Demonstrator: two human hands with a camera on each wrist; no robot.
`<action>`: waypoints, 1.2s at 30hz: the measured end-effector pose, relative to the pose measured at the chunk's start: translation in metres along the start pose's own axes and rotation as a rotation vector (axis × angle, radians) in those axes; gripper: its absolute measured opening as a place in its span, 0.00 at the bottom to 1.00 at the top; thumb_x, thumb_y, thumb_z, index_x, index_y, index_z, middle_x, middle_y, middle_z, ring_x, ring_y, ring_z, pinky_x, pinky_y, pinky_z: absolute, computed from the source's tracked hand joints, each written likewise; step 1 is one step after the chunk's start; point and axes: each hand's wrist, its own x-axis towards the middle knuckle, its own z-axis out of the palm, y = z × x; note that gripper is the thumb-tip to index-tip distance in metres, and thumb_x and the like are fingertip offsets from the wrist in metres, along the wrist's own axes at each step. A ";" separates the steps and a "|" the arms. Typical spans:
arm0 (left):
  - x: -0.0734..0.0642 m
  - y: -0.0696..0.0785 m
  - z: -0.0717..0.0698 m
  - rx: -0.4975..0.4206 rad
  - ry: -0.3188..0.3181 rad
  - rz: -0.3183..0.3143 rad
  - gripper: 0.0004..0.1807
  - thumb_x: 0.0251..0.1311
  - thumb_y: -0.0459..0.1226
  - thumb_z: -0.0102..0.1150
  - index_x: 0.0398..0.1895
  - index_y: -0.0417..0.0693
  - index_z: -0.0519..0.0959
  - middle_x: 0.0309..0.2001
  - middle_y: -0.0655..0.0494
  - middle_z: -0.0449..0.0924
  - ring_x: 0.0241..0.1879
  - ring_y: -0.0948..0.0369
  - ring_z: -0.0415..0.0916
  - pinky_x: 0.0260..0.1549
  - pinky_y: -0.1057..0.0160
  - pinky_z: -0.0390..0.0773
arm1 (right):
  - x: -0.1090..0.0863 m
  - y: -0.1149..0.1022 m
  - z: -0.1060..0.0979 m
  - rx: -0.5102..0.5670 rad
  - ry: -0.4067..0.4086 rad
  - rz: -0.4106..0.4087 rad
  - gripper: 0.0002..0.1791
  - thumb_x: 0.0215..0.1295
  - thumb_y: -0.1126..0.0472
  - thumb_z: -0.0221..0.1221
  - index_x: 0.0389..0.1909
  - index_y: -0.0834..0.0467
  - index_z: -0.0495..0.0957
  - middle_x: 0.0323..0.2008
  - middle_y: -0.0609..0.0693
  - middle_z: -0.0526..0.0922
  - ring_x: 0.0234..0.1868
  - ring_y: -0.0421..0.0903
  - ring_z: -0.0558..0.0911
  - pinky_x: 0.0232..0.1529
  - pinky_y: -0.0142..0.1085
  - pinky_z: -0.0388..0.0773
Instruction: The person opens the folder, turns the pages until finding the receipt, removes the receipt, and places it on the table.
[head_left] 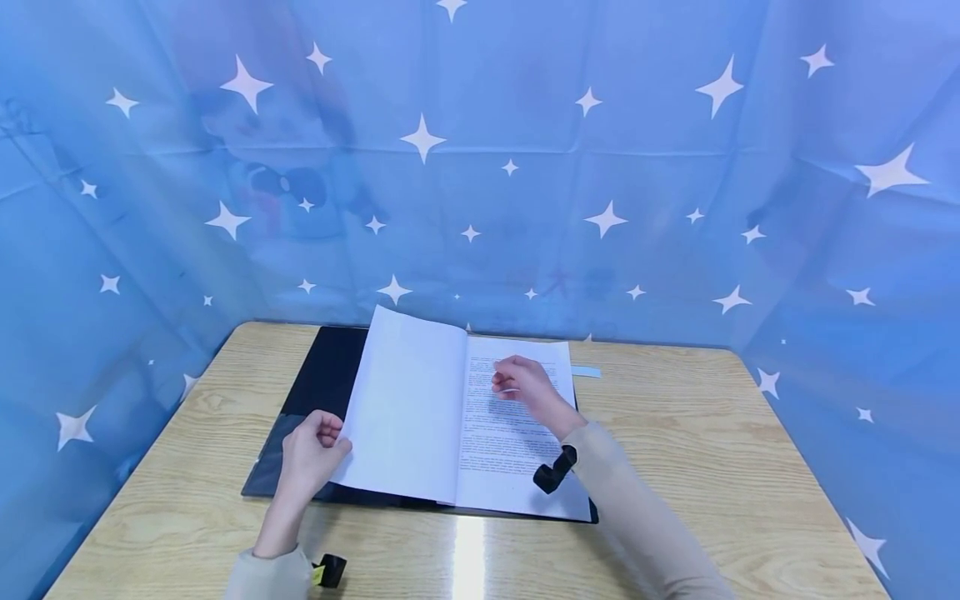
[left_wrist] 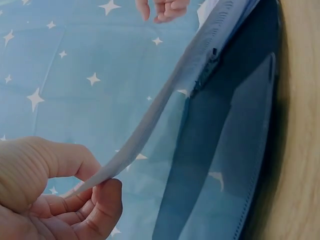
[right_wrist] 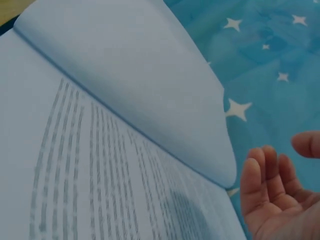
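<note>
A black folder (head_left: 330, 367) lies spread on the table with white sheets inside it. My left hand (head_left: 309, 454) pinches the outer edge of the lifted sheets (head_left: 408, 400) between thumb and fingers; in the left wrist view these sheets (left_wrist: 145, 120) rise at a slant above the folder's cover (left_wrist: 210, 150). The upturned side is blank. Over the printed page (head_left: 517, 450) on the right hovers my right hand (head_left: 528, 387), its fingers loosely bent and nothing in them. Lines of text (right_wrist: 100, 165) show on that page in the right wrist view.
A light blue tab (head_left: 587, 372) sticks out past the right edge of the pages. The wooden table (head_left: 690, 442) reaches back to a blue curtain (head_left: 510, 208) with white stars. Black wrist cameras (head_left: 555, 471) sit by both sleeves.
</note>
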 end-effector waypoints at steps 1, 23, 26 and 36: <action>0.000 -0.001 0.000 0.003 -0.004 -0.006 0.08 0.41 0.25 0.59 0.28 0.37 0.75 0.26 0.49 0.77 0.26 0.59 0.71 0.29 0.63 0.69 | 0.000 0.001 -0.002 -0.014 0.006 0.004 0.16 0.66 0.60 0.53 0.45 0.71 0.69 0.29 0.52 0.77 0.30 0.44 0.78 0.36 0.34 0.76; 0.006 -0.031 0.009 0.011 -0.119 -0.105 0.09 0.43 0.26 0.58 0.31 0.32 0.73 0.26 0.47 0.75 0.27 0.55 0.74 0.27 0.62 0.70 | -0.017 0.025 -0.063 -0.258 0.081 -0.013 0.21 0.63 0.58 0.59 0.51 0.67 0.72 0.46 0.59 0.79 0.45 0.49 0.80 0.47 0.39 0.76; 0.007 -0.034 0.011 0.008 -0.131 -0.117 0.09 0.43 0.26 0.58 0.31 0.33 0.73 0.26 0.47 0.74 0.27 0.55 0.74 0.26 0.62 0.70 | -0.018 0.024 -0.069 -0.247 0.110 -0.003 0.20 0.62 0.59 0.59 0.51 0.67 0.72 0.45 0.58 0.79 0.43 0.47 0.79 0.47 0.39 0.76; 0.009 -0.045 0.020 0.017 -0.158 -0.135 0.10 0.42 0.25 0.58 0.31 0.32 0.72 0.25 0.47 0.74 0.27 0.54 0.72 0.25 0.63 0.69 | -0.009 0.019 -0.087 -0.240 0.192 -0.014 0.16 0.62 0.61 0.58 0.46 0.67 0.73 0.37 0.52 0.80 0.37 0.43 0.79 0.39 0.35 0.75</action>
